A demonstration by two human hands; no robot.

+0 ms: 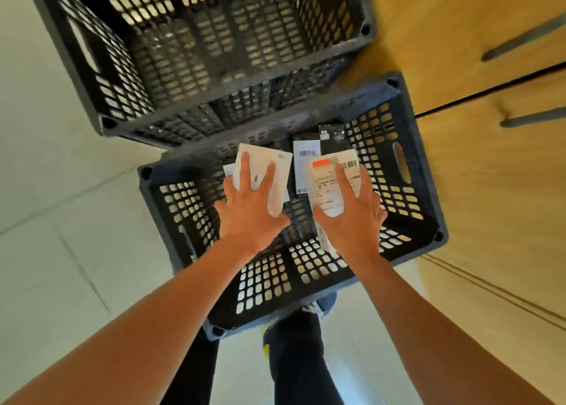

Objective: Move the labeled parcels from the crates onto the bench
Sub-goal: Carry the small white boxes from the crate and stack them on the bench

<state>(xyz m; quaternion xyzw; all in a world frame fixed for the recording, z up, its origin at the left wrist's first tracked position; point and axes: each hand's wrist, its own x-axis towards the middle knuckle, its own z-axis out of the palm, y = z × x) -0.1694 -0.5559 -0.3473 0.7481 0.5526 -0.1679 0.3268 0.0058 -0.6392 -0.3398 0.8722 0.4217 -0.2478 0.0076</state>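
Far crate at 12 o'clock looks empty, so probably cleared. Near crate still holds several parcels, bunched at its far end. Bench not in view, can't confirm what's landed there.

Both arms reach down into the near crate. Left hand has fingers spread over a white parcel, thumb wrapping its near edge. Right hand likewise on a labeled parcel with an orange strip. Both look like grasps in hand, lift pending.

More parcels at 12 o'clock of the hands: a barcoded one, a dark one.
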